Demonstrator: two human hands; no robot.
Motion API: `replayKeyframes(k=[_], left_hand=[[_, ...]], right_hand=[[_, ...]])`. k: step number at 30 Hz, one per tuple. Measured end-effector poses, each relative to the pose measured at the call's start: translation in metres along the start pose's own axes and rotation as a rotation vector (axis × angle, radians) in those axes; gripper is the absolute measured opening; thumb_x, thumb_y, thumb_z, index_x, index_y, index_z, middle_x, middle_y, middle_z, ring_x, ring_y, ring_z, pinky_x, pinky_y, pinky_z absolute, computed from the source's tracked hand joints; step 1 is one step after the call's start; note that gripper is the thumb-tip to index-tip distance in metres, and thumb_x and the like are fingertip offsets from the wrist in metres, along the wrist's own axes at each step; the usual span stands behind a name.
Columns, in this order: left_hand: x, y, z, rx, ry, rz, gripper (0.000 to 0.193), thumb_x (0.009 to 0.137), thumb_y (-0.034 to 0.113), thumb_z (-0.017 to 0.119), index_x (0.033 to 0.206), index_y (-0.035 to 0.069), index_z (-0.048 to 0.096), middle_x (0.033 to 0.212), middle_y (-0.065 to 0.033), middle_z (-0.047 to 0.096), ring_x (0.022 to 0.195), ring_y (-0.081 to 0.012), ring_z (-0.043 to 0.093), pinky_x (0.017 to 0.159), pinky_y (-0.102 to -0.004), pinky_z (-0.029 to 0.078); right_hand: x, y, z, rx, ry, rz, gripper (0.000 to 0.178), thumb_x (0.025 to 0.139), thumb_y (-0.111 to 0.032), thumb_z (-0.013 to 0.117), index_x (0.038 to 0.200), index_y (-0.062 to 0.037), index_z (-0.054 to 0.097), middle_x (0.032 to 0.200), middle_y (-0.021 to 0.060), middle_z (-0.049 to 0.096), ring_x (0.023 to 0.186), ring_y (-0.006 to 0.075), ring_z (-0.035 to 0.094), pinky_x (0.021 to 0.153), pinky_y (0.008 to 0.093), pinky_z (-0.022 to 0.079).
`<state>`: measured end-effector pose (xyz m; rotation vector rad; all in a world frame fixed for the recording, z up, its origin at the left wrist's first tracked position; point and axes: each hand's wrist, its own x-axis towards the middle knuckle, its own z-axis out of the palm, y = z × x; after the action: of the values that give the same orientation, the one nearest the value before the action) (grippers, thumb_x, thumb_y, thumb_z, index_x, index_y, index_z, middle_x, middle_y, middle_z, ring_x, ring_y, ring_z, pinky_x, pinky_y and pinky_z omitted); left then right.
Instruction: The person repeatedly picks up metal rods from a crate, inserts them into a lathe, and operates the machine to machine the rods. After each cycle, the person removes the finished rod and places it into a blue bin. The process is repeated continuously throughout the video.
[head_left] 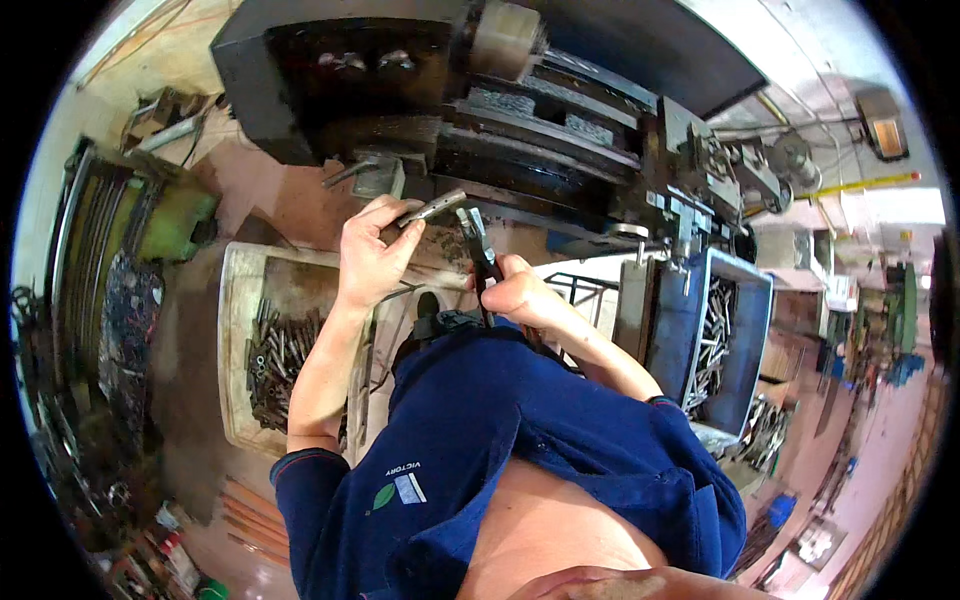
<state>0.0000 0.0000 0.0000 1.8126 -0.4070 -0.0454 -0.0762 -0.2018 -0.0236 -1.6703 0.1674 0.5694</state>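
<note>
Held short metal rod [437, 207] pinched in left hand [380, 248], black-handled metal tool [477, 238] clasped in right hand [522, 294]; judged rod stiff, possibly slick, best gripped by one end.

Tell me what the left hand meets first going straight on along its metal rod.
Likely the dark machine, with the metal rod leading; the black-handled tool sits close beside that line, though depth is unclear.

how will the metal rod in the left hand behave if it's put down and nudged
The metal rod is probably stiff and fairly heavy for its size, judging by its grey metallic sheen. Its slim, rounded shape suggests it may roll when nudged. Its surface looks fairly smooth, so it could slide too.
</note>
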Motion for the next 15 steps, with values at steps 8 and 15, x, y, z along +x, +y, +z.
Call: replayKeyframes(k=[8,15], left_hand=[[0.01,0.005,0.052,0.062,-0.215,0.054,0.019,0.073,0.008,0.064,0.089,-0.004,0.063,0.075,-0.0077,0.059,0.068,-0.0129,0.054,0.065,-0.0238,0.042],[0.023,0.0,0.057,0.044,-0.348,0.051,0.022,0.075,0.009,0.063,0.093,-0.003,0.062,0.077,-0.0062,0.059,0.071,-0.0116,0.055,0.067,-0.0234,0.043]], right_hand=[[-0.017,0.022,-0.024,-0.036,0.192,-0.014,0.026,0.06,-0.016,0.058,0.073,0.0037,0.05,0.066,0.0153,0.053,0.065,0.0222,0.052,0.058,0.0347,0.041],[-0.025,0.035,-0.023,-0.32,0.24,-0.173,0.025,0.059,-0.015,0.058,0.078,0.0013,0.056,0.072,0.0215,0.056,0.07,0.0373,0.055,0.061,0.0396,0.044]])
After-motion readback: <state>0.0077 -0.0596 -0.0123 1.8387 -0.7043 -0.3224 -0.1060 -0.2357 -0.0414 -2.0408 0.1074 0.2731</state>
